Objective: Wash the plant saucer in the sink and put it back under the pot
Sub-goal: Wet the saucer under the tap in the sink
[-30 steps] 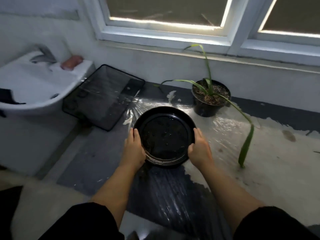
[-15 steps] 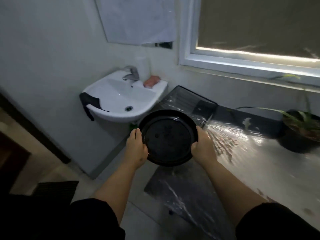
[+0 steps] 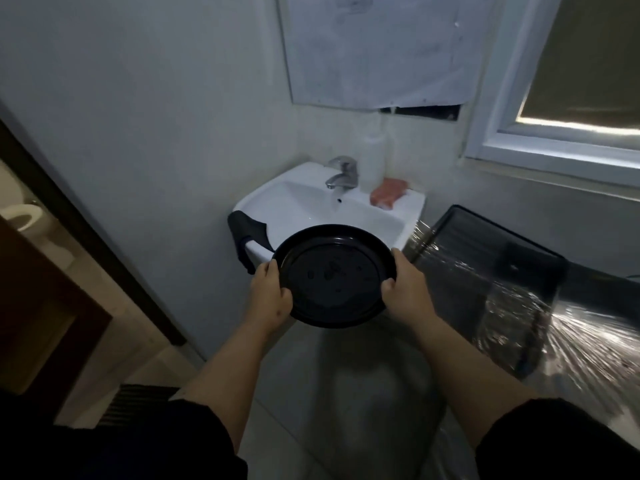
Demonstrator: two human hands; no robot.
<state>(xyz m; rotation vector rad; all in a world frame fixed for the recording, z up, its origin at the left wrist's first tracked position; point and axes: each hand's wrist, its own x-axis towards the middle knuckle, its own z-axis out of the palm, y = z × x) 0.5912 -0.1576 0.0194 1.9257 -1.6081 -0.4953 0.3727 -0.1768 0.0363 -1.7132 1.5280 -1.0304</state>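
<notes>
The saucer (image 3: 334, 276) hides the sink's (image 3: 313, 202) front rim and drain from us. We cannot read the paper (image 3: 375, 46) on the wall.

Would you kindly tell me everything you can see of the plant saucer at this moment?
The plant saucer is round, black and glossy, seemingly plastic, with a raised rim and a flat floor dotted with small specks. It is held in the air, tilted toward the camera, just in front of the white sink. The left hand grips its left edge and the right hand its right edge; nothing else touches it.
</notes>
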